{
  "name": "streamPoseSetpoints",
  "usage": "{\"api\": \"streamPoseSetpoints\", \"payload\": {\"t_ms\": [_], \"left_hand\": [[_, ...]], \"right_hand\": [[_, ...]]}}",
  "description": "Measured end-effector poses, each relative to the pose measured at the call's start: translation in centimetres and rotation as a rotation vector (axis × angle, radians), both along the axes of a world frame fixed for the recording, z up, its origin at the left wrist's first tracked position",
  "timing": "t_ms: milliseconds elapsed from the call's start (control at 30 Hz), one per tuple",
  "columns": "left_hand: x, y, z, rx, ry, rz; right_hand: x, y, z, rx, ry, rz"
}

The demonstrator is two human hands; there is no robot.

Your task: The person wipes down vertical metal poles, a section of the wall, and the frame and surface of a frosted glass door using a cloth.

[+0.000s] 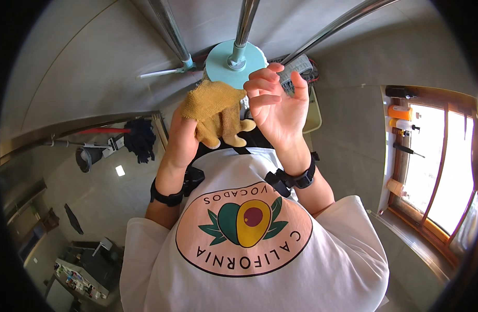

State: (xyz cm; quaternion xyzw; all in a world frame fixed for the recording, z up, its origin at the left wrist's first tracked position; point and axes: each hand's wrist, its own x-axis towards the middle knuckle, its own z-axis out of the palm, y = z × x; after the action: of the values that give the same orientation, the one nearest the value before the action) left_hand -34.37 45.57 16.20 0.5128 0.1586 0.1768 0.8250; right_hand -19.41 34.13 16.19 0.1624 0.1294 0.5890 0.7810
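Observation:
My left hand (182, 136) grips a mustard-brown fabric glove (215, 106) at its side. Several of the glove's fingers hang down and show pale tips. Most of my left hand's own fingers are hidden behind the cloth. Just right of the glove, my right hand (280, 109) is raised with its fingers apart and loosely bent, and nothing shows in it. Beyond both hands stands a mop with a round turquoise plate (223, 65) and a metal pole (246, 23).
Two more metal poles (168, 26) lean against the wall at the far side. A wood-framed window (436, 166) on the right has bottles (400, 113) on its sill. At the left, dark cloth (140, 140) hangs from a rail. Lower left stands a cluttered counter (85, 270).

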Motion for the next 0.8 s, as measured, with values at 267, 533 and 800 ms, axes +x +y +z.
{"api": "streamPoseSetpoints", "payload": {"t_ms": [267,533,800], "left_hand": [[0.7,0.0,-0.4,0.017,-0.034,-0.004],[1.2,0.1,-1.2,0.011,-0.030,0.009],[-0.1,3.2,-1.1,-0.532,-0.411,-0.172]], "right_hand": [[-0.2,0.1,-0.4,-0.100,-0.025,-0.090],[-0.4,0.3,-0.3,-0.198,-0.066,-0.111],[0.8,-0.6,-0.9,-0.429,-0.735,-0.191]]}}
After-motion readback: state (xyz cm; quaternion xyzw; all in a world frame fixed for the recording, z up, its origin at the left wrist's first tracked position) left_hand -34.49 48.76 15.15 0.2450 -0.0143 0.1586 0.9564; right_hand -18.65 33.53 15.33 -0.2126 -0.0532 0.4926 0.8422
